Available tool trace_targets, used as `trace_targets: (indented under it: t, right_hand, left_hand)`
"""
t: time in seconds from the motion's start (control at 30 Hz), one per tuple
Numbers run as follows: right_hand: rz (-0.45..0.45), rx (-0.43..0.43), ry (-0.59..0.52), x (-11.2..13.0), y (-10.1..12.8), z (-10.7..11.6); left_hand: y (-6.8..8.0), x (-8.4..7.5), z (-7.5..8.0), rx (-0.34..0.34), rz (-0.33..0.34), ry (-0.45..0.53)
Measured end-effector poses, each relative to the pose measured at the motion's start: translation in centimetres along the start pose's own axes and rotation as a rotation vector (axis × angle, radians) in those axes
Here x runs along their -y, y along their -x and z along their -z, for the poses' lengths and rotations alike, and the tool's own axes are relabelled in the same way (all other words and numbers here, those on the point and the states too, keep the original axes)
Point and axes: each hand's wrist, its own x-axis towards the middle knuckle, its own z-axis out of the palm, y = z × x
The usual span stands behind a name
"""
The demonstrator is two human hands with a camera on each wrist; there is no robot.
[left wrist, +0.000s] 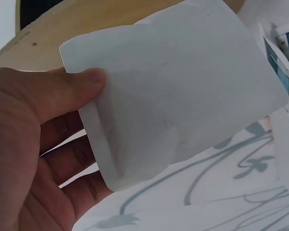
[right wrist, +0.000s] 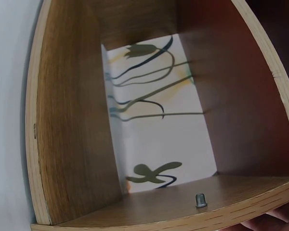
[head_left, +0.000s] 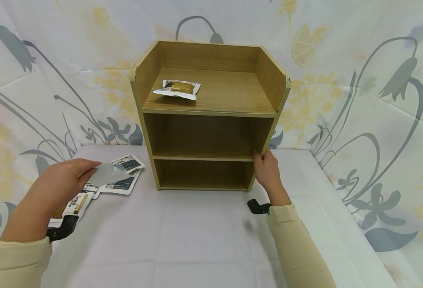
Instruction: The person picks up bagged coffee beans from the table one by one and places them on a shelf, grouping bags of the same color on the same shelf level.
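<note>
Left hand (head_left: 58, 180) is closest, at about eight o'clock on the surface (head_left: 197, 236), pinching a white sachet (left wrist: 178, 91) by its sealed edge, thumb (left wrist: 62, 91) on top and fingers curled beneath. It looks light, thin and limp, a smooth foil skin likely to slip, so that stiffer seam is the sensible place to hold; squeezing the middle would probably just crumple it. Just under it, at nine o'clock, more sachets (head_left: 123, 176) lie fanned out, printed side up. Over at three o'clock of the wooden shelf (head_left: 211, 116), the right hand (head_left: 267, 170) grips the front right upright, fingers wrapped on its edge. One packet (head_left: 177, 89) rests on the top tier, toward eleven o'clock.
</note>
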Motion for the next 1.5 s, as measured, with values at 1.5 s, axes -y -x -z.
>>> trace_targets:
  t: [1.5]
  right_hand:
    - [-0.021, 0.010, -0.006, -0.1, 0.1, -0.1]
  left_hand:
    - [-4.6, -8.9, 4.6, -0.523, -0.389, 0.061]
